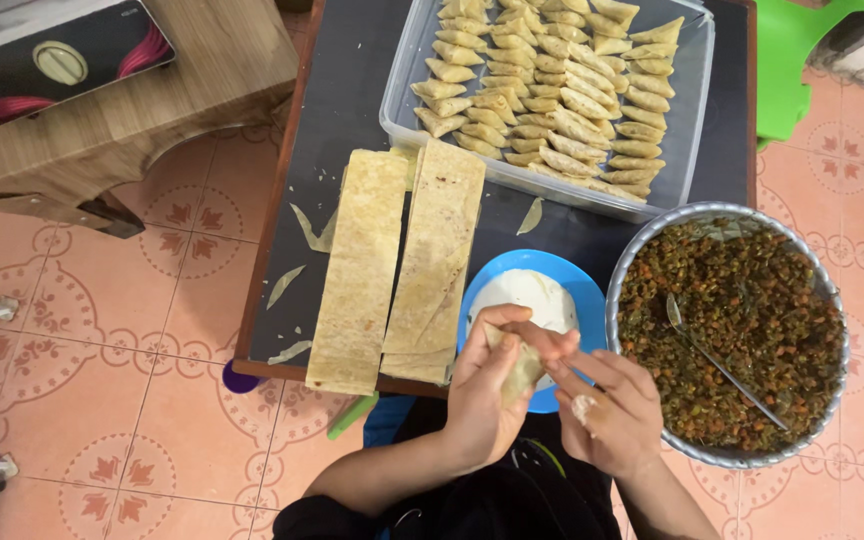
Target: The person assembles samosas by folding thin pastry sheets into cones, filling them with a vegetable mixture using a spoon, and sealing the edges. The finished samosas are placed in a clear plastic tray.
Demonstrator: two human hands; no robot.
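My left hand (pixel 482 400) cradles a folded pastry strip (pixel 518 372), a pale cone of dough, just below the blue bowl (pixel 582 285) of white paste. My right hand (pixel 607 405) meets it from the right, fingertips pressing on the pastry's upper edge. A bit of white paste sticks to the right palm. Both hands hover at the near edge of the dark table (pixel 342 110).
Two stacks of long pastry strips (pixel 392 265) lie left of the bowl. A metal bowl of dark vegetable filling (pixel 732 335) with a spoon (pixel 722 365) sits right. A clear tray of folded triangular pastries (pixel 552 80) stands behind. Dough scraps litter the table; a wooden stand (pixel 152 90) is far left.
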